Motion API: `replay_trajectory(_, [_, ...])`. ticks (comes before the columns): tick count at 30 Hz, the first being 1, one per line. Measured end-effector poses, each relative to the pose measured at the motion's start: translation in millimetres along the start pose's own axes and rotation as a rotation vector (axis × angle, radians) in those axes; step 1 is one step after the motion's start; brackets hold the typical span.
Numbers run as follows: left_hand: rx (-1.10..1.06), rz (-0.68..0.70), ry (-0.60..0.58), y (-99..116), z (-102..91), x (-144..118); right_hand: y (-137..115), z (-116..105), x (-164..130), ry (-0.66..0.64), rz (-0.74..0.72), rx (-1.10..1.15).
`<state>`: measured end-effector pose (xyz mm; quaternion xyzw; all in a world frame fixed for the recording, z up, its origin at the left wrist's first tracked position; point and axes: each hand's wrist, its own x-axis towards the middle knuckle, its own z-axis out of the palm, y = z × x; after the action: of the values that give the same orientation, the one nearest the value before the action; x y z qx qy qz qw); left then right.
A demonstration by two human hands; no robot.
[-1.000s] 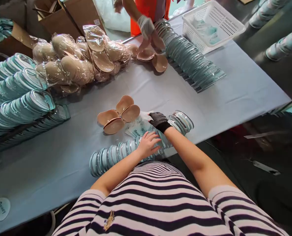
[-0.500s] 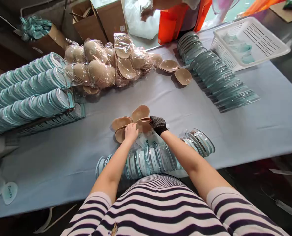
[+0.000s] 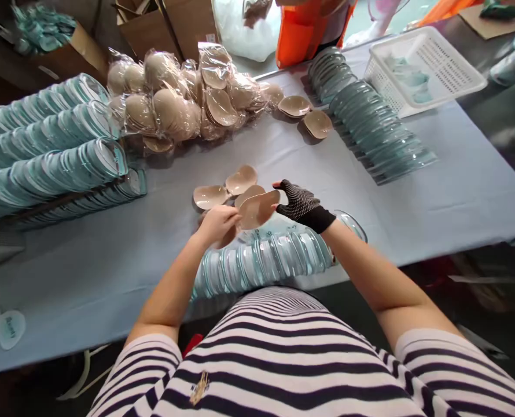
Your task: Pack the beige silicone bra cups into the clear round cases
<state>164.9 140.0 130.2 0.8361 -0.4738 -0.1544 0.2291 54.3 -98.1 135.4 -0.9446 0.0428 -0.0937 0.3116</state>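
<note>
My bare left hand [image 3: 217,223] pinches the left edge of a beige bra cup [image 3: 258,209], raised and tilted above the table. At the cup's right end, my right hand [image 3: 300,202], in a black dotted fingerless glove, has thumb and fingers spread; whether a fingertip touches the cup I cannot tell. Behind and left of it lie more beige cups, one at the left [image 3: 209,197] and one farther back [image 3: 241,179]. Another is partly hidden under my left hand. Right in front of my body, a row of clear, teal-tinted plastic shells [image 3: 261,260] runs below both hands.
Bagged beige cups [image 3: 175,113] are heaped at the back, with two loose cups [image 3: 317,124] beside them. Long stacks of teal shells [image 3: 49,174] lie left; clear shells [image 3: 374,127] stand right, before a white basket [image 3: 451,63]. A person in an orange vest [image 3: 298,35] is across the table.
My left hand has lifted one cup's edge and turned the cup's inner face up. My right hand has moved right and its fingers have spread from the cups they gripped.
</note>
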Motion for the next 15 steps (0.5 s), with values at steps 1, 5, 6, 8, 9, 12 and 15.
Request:
replay_trajectory(1, [0.021, 0.065, -0.026, 19.9, -7.4, -4.8, -7.3, -4.5, -8.2, -0.055, -0.093, 0.035])
replay_trajectory(5, [-0.034, 0.159, -0.225, 86.3, -10.5, -22.1, -36.9, -2.4, -41.3, -0.417, -0.245, 0.146])
replay_trajectory(6, [-0.070, 0.143, -0.284, 95.3, -5.3, -26.9, -40.3, 0.5, -50.2, -0.507, -0.206, 0.147])
replay_trajectory(8, [-0.149, 0.092, -0.385, 103.3, 9.7, -36.9, -40.8, 6.3, -69.1, -0.646, -0.107, 0.145])
replay_trajectory(9, [-0.203, 0.077, -0.438, 103.5, 18.4, -41.9, -38.7, 8.9, -78.8, -0.695, -0.072, 0.163])
replay_trajectory(12, [-0.393, 0.068, -0.594, 98.1, 43.0, -57.3, -30.5, 13.9, -105.9, -0.781, -0.045, 0.258])
replay_trajectory(15, [-0.515, 0.016, -0.654, 96.2, 58.3, -72.3, -30.1, 14.2, -127.4, -0.792, -0.064, 0.277])
